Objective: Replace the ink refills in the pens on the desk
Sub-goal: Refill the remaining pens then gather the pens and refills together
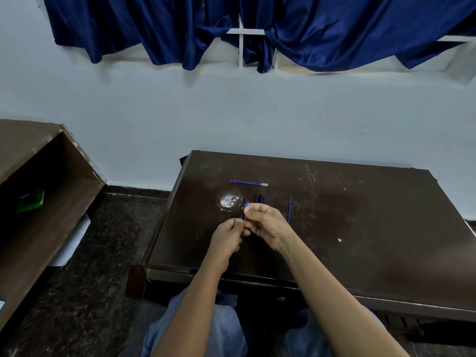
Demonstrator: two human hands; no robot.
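Both my hands meet over the dark brown desk [360, 228]. My left hand [228, 237] grips the lower end of a dark pen barrel [243, 215]. My right hand [265, 222] pinches its upper end, where a blue tip [246, 204] shows above the fingers. Most of the pen is hidden by the fingers. A blue refill [249, 183] lies flat farther back on the desk. A second thin blue refill [289, 210] lies just right of my right hand. Dark pen parts [259, 198] lie just beyond my right hand.
A round pale worn patch [229, 200] marks the desk left of the pen parts. A brown cabinet [38, 202] with a green packet [32, 200] stands at the left. The white wall and a blue curtain [257, 27] are behind the desk. My knees sit under the front edge.
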